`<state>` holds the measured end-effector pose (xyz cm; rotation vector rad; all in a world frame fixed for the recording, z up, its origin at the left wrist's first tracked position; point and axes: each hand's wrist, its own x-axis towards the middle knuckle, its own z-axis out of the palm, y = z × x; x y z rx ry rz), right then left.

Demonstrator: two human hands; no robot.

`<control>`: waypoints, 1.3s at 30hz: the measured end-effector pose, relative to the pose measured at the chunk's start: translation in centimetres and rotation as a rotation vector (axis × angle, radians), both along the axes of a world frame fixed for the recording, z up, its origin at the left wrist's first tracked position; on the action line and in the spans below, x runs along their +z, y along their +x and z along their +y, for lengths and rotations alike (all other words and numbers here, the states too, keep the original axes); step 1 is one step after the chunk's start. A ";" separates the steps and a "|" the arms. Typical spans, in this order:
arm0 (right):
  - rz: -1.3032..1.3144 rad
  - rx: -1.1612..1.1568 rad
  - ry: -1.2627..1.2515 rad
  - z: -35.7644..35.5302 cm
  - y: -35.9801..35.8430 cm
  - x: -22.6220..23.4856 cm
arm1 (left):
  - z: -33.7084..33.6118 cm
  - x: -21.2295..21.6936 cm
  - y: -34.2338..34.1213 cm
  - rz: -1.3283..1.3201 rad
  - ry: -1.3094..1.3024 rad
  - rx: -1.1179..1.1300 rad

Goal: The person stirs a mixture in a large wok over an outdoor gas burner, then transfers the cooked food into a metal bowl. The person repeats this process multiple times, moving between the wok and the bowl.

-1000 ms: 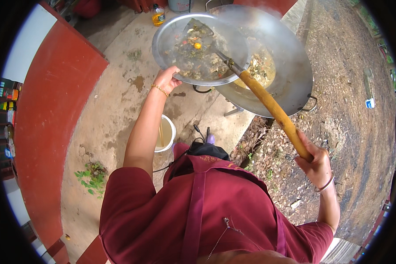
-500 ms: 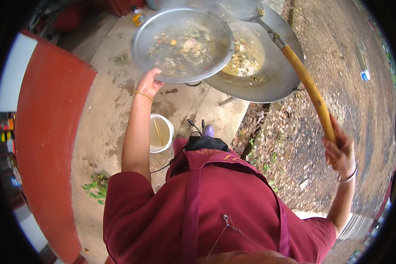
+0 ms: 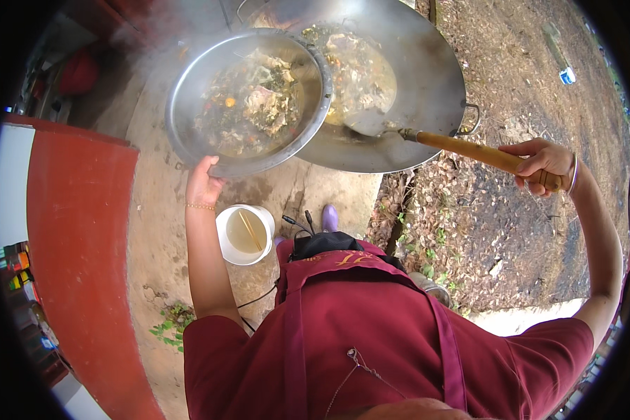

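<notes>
Spatula (image 3: pixel 365 123) lowered into wok (image 3: pixel 430 87), right hand (image 3: pixel 549 163) gripping its handle (image 3: pixel 476 150), left hand (image 3: pixel 204 185) grasping basin rim (image 3: pixel 253 166), yellow lettering (image 3: pixel 350 260) on apron (image 3: pixel 311 271)

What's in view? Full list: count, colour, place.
Basin: 1, silver, upper middle, overlapping the wok's left side in view
Wok: 1, grey, right of basin
Cooked food: 2 portions, mixed colours, in basin and wok
Spatula: 1, metal with yellow-brown handle, blade in wok
Bucket: 1, white, below basin
Sticks: about 2, yellowish, in bucket
Wall: 1, red, left
Plant: 1, green, lower left
Left-edge clutter: uncountable, mixed colours
Boot: 1 clear, purple, centre
Apron: 1, maroon, on wearer
Left hand: 1, bare, on basin rim
Right hand: 1, bare, gripping spatula handle
</notes>
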<state>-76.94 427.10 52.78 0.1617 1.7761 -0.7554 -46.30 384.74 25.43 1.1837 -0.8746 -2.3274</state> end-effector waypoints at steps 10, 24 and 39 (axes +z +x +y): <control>0.003 -0.088 -0.140 -2.6 1.6 -13.7 | 0.4 0.3 -0.3 -0.054 0.030 0.039; 0.268 -0.153 -0.474 -6.5 1.5 -23.2 | -0.6 -0.3 -0.2 -0.044 0.063 0.018; 0.213 -0.243 -0.505 -1.2 7.2 -17.6 | -1.0 -0.4 -0.2 -0.076 0.008 -0.022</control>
